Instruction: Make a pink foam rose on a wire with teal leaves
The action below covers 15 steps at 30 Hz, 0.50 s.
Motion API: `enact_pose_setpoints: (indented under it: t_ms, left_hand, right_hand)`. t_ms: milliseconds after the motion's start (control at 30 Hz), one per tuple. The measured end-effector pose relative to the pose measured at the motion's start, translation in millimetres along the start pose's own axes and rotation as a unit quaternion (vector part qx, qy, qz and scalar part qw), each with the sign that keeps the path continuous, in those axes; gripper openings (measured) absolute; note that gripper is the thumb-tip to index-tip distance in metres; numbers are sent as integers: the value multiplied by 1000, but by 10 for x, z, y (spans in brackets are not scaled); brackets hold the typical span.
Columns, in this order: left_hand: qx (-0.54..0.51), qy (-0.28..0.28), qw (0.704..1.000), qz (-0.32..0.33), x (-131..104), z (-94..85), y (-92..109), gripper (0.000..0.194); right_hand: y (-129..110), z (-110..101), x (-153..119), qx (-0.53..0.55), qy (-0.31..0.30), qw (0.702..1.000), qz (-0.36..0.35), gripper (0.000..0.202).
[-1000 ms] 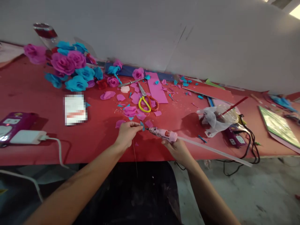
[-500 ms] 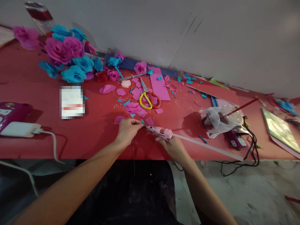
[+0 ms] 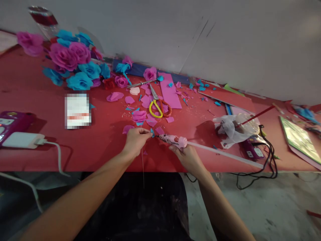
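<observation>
My left hand [image 3: 136,140] is closed in a pinch near the table's front edge. A thin wire stem [image 3: 143,167] passes by its fingers and hangs below the edge; its upper end leads up to a pink paper rose [image 3: 139,116]. A small blue paper piece [image 3: 152,132] shows at the fingertips. My right hand [image 3: 187,155] is wrapped round a pink patterned hot glue gun [image 3: 172,140], its dark nozzle pointing left, close to the blue piece. Out of the gun's back runs a long translucent glue stick [image 3: 225,154].
Yellow-and-orange-handled scissors [image 3: 160,108] lie beyond my hands among pink and blue paper scraps. Paper flowers [image 3: 80,80] fill the back left. A charger [image 3: 22,140] sits at left. A bagged cup [image 3: 247,124] with a straw and black cables [image 3: 272,157] are at right.
The glue gun and my right hand have shifted slightly right, drawing the nozzle back from my left fingertips. More of the blue piece shows. The pink rose has moved a little left.
</observation>
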<state>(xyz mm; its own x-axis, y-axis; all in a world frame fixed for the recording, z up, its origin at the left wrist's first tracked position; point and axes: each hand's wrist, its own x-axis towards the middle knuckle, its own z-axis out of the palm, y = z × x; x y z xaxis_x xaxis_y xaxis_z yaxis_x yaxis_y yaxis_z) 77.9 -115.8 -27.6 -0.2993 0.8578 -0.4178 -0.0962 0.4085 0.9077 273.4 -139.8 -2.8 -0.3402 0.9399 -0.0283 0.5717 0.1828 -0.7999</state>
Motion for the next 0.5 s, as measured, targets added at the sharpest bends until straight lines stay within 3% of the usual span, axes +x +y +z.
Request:
enact_pose_setpoints:
  t_ms: [200,500]
  left_hand:
    - [-5,-4,1000,0,-4,4,10,10]
    - [24,3,999,43,37,18,-72,8]
  right_hand:
    - [-14,-48,-46,7,-2,1000,-26,34]
    - [-41,77,12,3,-19,1000,-18,34]
